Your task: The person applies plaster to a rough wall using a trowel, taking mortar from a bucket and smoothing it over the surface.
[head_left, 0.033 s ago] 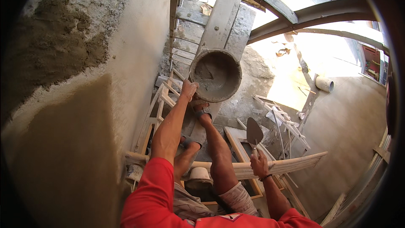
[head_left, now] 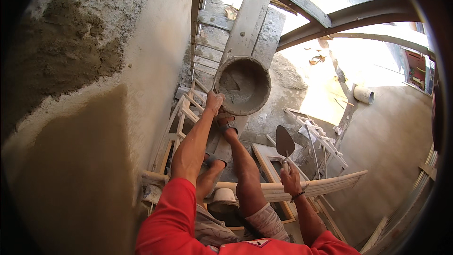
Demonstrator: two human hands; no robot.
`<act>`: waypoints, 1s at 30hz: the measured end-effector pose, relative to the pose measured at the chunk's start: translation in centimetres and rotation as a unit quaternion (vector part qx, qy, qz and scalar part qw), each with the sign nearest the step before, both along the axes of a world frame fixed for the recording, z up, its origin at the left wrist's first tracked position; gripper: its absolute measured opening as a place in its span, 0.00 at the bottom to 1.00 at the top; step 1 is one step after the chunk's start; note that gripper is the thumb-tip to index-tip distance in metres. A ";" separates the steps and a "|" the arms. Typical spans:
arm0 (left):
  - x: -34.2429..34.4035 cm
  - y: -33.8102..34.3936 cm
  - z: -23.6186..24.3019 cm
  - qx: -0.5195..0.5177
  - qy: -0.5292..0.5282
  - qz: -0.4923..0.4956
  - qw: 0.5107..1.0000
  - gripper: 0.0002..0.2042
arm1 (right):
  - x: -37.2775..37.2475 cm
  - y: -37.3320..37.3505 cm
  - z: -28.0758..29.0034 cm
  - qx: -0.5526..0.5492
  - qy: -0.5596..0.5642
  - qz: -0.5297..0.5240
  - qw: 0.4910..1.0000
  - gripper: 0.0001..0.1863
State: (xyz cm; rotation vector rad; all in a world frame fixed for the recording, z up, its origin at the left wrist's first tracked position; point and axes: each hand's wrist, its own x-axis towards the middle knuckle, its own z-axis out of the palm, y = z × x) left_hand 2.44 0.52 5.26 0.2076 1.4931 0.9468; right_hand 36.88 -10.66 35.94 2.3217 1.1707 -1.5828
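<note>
My left hand [head_left: 215,102] is closed on the near-left rim of a round mortar tub [head_left: 261,85], with its arm stretched out. Grey wet mortar [head_left: 234,97] lies in the bottom and coats the inner walls. Beneath the tub run wooden planks [head_left: 241,33]. Off to the right, my right hand [head_left: 290,182] is wrapped round the handle of a pointed trowel [head_left: 284,141]. The trowel's dark blade points away from me, apart from the tub. On the left stands a wall with a rough, dark patch of mortar [head_left: 66,47] above a smoother damp area [head_left: 80,156].
My sandalled feet [head_left: 226,123] stand on the planks. A long pale pole [head_left: 325,182] crosses close to my legs, beside a small white bucket [head_left: 223,196]. Wooden frames [head_left: 321,139] lie below right. Metal beams [head_left: 358,16] arch across the upper right; a pipe [head_left: 363,94] juts out.
My left hand and the tub have shifted very slightly to the right. The trowel blade sits a touch farther from me. Both holds are the same.
</note>
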 end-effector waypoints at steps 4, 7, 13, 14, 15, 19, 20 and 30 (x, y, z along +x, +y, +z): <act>2.2 -0.9 8.5 -0.100 0.117 -0.067 0.986 0.15 | -4.2 6.0 0.3 0.108 -0.014 0.127 0.986 0.24; 1.7 -5.1 14.8 -0.111 0.128 -0.112 0.979 0.21 | -5.6 7.4 -0.9 0.103 -0.004 0.195 0.975 0.19; -2.6 -11.1 30.3 -0.075 0.279 -0.186 0.939 0.30 | -12.7 9.7 0.6 0.122 0.121 0.373 0.912 0.14; -3.5 -11.0 32.2 -0.073 0.296 -0.181 0.935 0.29 | -13.9 10.0 1.7 0.190 0.124 0.440 0.869 0.15; -4.6 -11.1 34.2 -0.074 0.311 -0.177 0.931 0.29 | -15.1 9.8 2.8 0.241 0.146 0.445 0.850 0.15; -7.9 -9.8 45.7 -0.027 0.318 -0.190 0.928 0.29 | -18.8 11.2 7.3 0.346 0.205 0.490 0.774 0.15; -8.7 -9.9 45.6 0.017 0.360 -0.197 0.912 0.30 | -20.8 11.9 13.0 0.256 0.151 0.505 0.810 0.12; -12.2 -8.1 56.2 0.053 0.400 -0.159 0.901 0.29 | -21.8 12.4 22.2 0.269 0.082 0.796 0.536 0.25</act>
